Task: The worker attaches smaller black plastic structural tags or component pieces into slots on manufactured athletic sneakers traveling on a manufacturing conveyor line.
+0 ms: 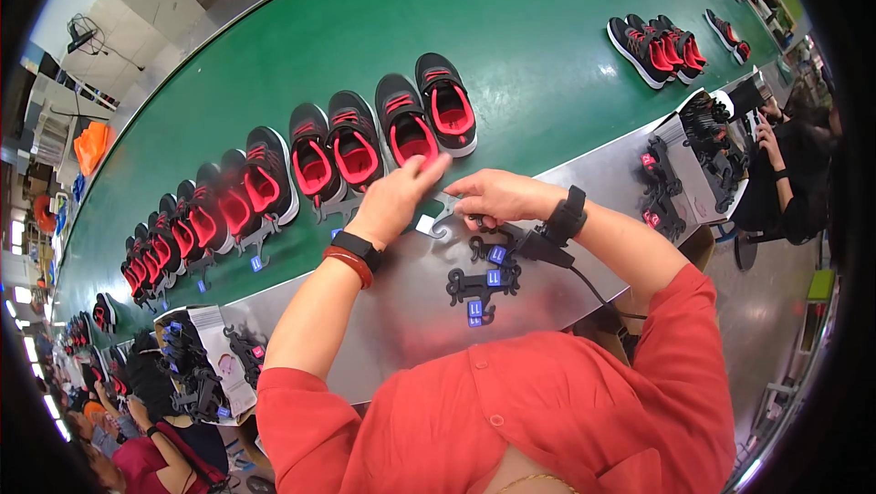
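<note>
Along the near edge of the green belt point(538, 65): a black-and-red shoe point(401, 118) stands just beyond your left hand point(398, 204), grip too blurred to tell.
Metal ledge point(406, 307): your right hand point(500, 195) curls beside a grey hanger point(447, 209), hold unclear.
Belt: open room beyond the shoe.

A shoe factory floor, by all signs: the long green bench point(538, 56) carries a row of matching black-and-red shoes point(310, 166) toward ten o'clock, black hangers point(196, 389) lie heaped at eight, and a worker point(777, 166) shows at three.
</note>
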{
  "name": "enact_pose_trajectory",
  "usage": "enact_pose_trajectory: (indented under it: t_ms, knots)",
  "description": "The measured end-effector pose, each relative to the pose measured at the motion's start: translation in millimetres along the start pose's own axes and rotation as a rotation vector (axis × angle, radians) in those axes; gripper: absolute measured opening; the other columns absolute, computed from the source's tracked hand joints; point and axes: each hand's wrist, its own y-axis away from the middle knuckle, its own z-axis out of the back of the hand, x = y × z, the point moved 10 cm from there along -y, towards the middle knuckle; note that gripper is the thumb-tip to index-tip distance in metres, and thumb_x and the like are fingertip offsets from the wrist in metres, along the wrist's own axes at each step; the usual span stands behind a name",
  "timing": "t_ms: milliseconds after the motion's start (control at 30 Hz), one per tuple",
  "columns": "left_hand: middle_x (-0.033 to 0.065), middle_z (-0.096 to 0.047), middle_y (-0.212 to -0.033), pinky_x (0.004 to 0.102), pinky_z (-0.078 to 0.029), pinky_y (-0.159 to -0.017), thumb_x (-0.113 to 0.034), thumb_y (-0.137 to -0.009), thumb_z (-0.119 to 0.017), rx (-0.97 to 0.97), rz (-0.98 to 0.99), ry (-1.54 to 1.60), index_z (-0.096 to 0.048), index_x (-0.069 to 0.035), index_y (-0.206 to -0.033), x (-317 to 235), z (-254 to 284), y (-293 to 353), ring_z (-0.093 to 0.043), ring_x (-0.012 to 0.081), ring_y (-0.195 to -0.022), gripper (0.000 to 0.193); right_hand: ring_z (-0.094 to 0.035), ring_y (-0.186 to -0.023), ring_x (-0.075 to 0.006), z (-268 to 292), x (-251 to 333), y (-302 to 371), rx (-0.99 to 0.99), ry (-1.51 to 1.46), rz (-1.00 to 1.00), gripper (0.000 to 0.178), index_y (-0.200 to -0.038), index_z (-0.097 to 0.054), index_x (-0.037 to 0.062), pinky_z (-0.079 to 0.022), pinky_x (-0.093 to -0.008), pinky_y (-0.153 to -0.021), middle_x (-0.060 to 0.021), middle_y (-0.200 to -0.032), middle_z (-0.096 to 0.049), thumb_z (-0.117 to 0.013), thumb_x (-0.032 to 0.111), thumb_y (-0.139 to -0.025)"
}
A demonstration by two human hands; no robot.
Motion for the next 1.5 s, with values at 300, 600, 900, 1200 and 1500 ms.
enact_pose_trajectory:
  t_ms: [300,600,900,1200,1500]
  knots:
    - [0.0153,-0.059,-0.087,0.0465,-0.052,-0.061,-0.005,-0.085,-0.052,0.112,0.219,-0.147,-0.051,-0.018,-0.132,15,-2,5,-0.063,0.0363,-0.068,0.049,-0.060,-0.103,-0.0328,88,56,-5,-0.532,0.776,0.469,0.049,-0.126,-0.052,0.0081,-0.049,-0.0403,-0.087,-0.0130,-0.123,-0.057,-0.069,0.016,-0.080]
    - [0.0218,-0.064,-0.091,0.0482,-0.050,-0.077,-0.007,-0.086,-0.050,0.147,0.353,0.060,-0.061,-0.008,-0.116,32,-14,1,-0.063,0.0406,-0.085,0.032,-0.057,-0.085,-0.0253,61,65,-6,-0.491,1.302,0.674,0.026,-0.089,-0.060,0.0122,-0.044,-0.0402,-0.075,-0.0049,-0.088,-0.056,-0.068,0.035,-0.081]
    - [0.0197,-0.065,-0.096,0.0439,-0.049,-0.080,-0.001,-0.084,-0.054,0.193,0.436,0.075,-0.063,-0.006,-0.115,40,-13,6,-0.062,0.0382,-0.093,0.033,-0.057,-0.083,-0.0209,42,69,-18,-0.498,1.476,0.688,0.022,-0.081,-0.063,0.0164,-0.042,-0.0354,-0.074,-0.0026,-0.080,-0.059,-0.073,0.034,-0.071]
    - [0.0183,-0.054,-0.105,0.0485,-0.051,-0.072,-0.006,-0.087,-0.052,-0.001,0.290,0.009,-0.060,-0.011,-0.113,56,3,8,-0.062,0.0406,-0.087,0.027,-0.056,-0.107,-0.0341,65,79,-31,-0.594,0.907,0.793,0.041,-0.110,-0.060,0.0125,-0.048,-0.0429,-0.089,-0.0134,-0.122,-0.054,-0.070,0.010,-0.071]
    - [0.0218,-0.051,-0.100,0.0507,-0.050,-0.071,-0.002,-0.085,-0.048,0.323,0.347,-0.132,-0.057,-0.008,-0.109,68,-16,3,-0.062,0.0428,-0.083,0.027,-0.054,-0.107,-0.0337,311,-17,104,-1.570,0.955,0.003,0.047,-0.114,-0.058,0.0104,-0.047,-0.0443,-0.089,-0.0157,-0.114,-0.054,-0.069,0.014,-0.069]
